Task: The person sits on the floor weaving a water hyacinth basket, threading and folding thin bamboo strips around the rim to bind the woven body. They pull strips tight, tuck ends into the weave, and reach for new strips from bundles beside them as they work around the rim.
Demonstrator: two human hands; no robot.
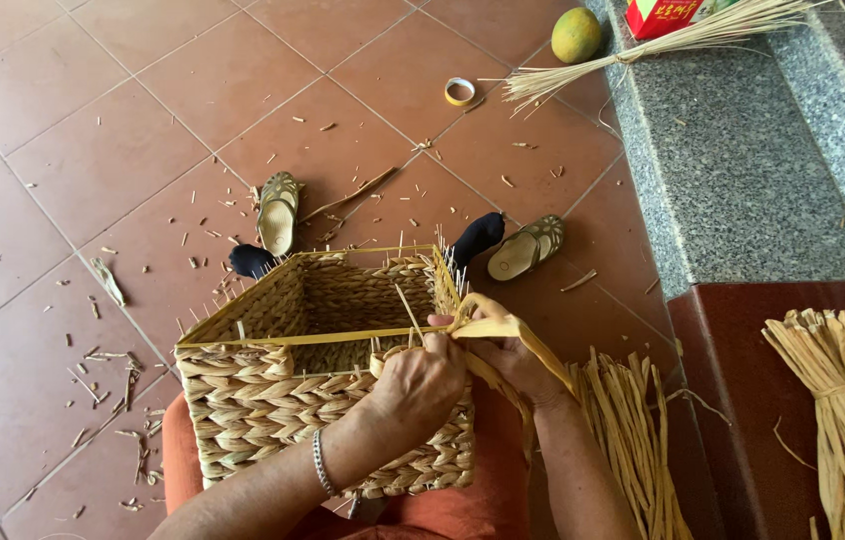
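Weaving the rim of a straw basket, both hands busy at the near right corner

The woven basket [273, 400] sits on the person's lap, open side up. Left hand [421, 385] is curled on the top edge, pinching the weave, while the right hand [508, 350] grips a flat yellow strip [518, 335] that wraps over the corner. Loose straw bundle [633, 440] lies just beside the right forearm, another sheaf [843, 400] further right. Sandals [278, 212], a tape roll [460, 91] and a green fruit [577, 35] lie on the tiled floor [93, 130].

Sandals [278, 212], tape roll [460, 91], green fruit [576, 35] lie about.
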